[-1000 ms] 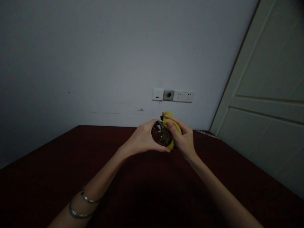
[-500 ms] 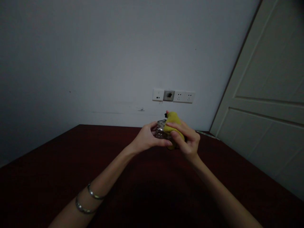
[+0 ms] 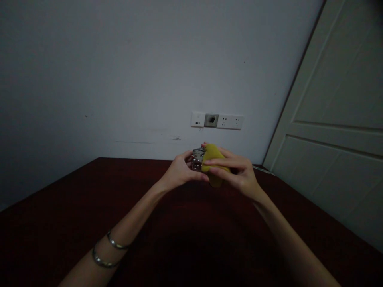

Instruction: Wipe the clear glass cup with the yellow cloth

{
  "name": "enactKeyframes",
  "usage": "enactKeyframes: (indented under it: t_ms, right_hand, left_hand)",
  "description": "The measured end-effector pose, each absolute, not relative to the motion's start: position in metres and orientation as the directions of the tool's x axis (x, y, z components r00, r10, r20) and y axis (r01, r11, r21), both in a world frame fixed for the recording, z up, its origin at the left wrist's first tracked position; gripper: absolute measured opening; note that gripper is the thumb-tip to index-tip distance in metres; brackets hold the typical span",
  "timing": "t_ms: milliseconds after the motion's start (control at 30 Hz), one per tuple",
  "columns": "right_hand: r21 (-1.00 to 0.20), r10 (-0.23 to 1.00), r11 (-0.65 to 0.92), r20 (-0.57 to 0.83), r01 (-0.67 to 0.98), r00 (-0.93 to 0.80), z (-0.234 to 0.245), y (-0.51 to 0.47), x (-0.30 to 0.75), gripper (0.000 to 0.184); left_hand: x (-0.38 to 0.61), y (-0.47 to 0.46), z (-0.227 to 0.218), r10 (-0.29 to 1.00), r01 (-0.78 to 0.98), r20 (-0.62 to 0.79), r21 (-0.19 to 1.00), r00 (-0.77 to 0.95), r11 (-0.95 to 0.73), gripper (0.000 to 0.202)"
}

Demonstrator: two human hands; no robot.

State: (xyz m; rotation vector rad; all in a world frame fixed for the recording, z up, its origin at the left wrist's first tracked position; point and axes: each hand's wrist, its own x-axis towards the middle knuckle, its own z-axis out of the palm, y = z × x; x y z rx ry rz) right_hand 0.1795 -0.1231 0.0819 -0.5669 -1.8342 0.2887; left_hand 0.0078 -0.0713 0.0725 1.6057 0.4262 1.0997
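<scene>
Above a dark red table (image 3: 74, 207), my left hand (image 3: 179, 173) is closed round a small clear glass object (image 3: 197, 161) that glints in the dim light; its exact shape is hard to make out. My right hand (image 3: 239, 173) presses a yellow cloth (image 3: 213, 159) against that glass from the right, fingers wrapped over the cloth. Both hands meet at the far middle of the table, held in the air. Two silver bangles (image 3: 107, 251) sit on my left forearm.
A white wall stands behind the table with a row of sockets and a switch (image 3: 217, 120). A pale panelled door (image 3: 338, 119) fills the right side. A thin light object (image 3: 263, 169) lies at the table's far right edge.
The glass has turned in my left hand from facing me to showing its side. My right hand and the yellow cloth slid round it and shifted a little to the right.
</scene>
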Motion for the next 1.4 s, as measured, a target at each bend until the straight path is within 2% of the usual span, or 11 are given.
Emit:
enactKeyframes:
  t_ms: [100, 200, 367, 600, 667, 800, 867, 1033, 1100, 1267, 1400]
  right_hand:
    - [-0.426, 0.504, 0.86, 0.798, 0.282, -0.33, 0.087, -0.128, 0.182, 0.024]
    - [-0.426, 0.505, 0.847, 0.832, 0.317, -0.229, 0.085, -0.123, 0.178, 0.025]
    - [-0.517, 0.556, 0.796, 0.83, 0.315, -0.042, 0.08, -0.117, 0.172, 0.021]
    - [-0.372, 0.506, 0.843, 0.792, 0.387, -0.341, 0.087, -0.13, 0.176, 0.022]
    - [-0.39, 0.518, 0.832, 0.801, 0.395, -0.3, 0.085, -0.128, 0.174, 0.022]
    - [-0.482, 0.556, 0.782, 0.826, 0.394, -0.093, 0.08, -0.119, 0.169, 0.02]
    - [-0.506, 0.57, 0.77, 0.819, 0.388, -0.065, 0.078, -0.117, 0.168, 0.02]
    - [-0.405, 0.523, 0.832, 0.801, 0.379, -0.293, 0.079, -0.123, 0.171, 0.021]
    - [-0.395, 0.516, 0.837, 0.798, 0.378, -0.311, 0.08, -0.124, 0.17, 0.021]
    - [-0.549, 0.608, 0.768, 0.786, 0.329, -0.108, 0.079, -0.118, 0.169, 0.019]
    - [-0.665, 0.694, 0.704, 0.718, 0.247, -0.046, 0.078, -0.11, 0.172, 0.019]
  left_hand:
    - [0.008, -0.069, 0.072, 0.75, -0.26, 0.432, 0.902, 0.501, -0.346, 0.077]
    - [0.007, -0.067, 0.071, 0.753, -0.242, 0.437, 0.9, 0.492, -0.363, 0.075]
    - [0.006, -0.066, 0.072, 0.753, -0.239, 0.417, 0.909, 0.509, -0.342, 0.073]
    - [0.006, -0.063, 0.07, 0.763, -0.165, 0.437, 0.897, 0.476, -0.411, 0.072]
    - [0.006, -0.063, 0.067, 0.758, -0.099, 0.457, 0.878, 0.466, -0.469, 0.069]
    - [0.005, -0.064, 0.064, 0.753, 0.048, 0.483, 0.828, 0.446, -0.559, 0.069]
    - [0.004, -0.064, 0.063, 0.753, 0.088, 0.491, 0.81, 0.439, -0.58, 0.071]
    - [0.004, -0.063, 0.064, 0.761, 0.118, 0.493, 0.802, 0.423, -0.585, 0.07]
    - [0.004, -0.064, 0.064, 0.757, 0.125, 0.496, 0.796, 0.426, -0.592, 0.072]
    - [0.002, -0.067, 0.065, 0.722, 0.139, 0.501, 0.768, 0.477, -0.625, 0.074]
    - [0.001, -0.067, 0.064, 0.713, 0.174, 0.498, 0.747, 0.494, -0.642, 0.081]
